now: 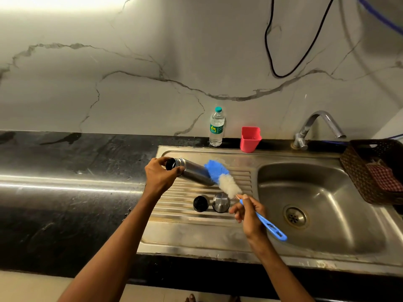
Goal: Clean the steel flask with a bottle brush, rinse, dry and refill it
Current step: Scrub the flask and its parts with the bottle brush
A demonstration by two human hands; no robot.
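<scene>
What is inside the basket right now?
A red checked cloth lies in the basket beside the sink. The cloth and the near wall hide whatever may lie beneath, and the frame edge cuts off the basket's right part.

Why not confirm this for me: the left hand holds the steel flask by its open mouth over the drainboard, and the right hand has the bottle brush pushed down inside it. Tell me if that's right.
One part is wrong. The head view shows the bottle brush outside the steel flask, its bristles alongside the flask's base end. The rest stands: the left hand grips the flask at its open mouth over the drainboard, and the right hand holds the brush handle.
</scene>
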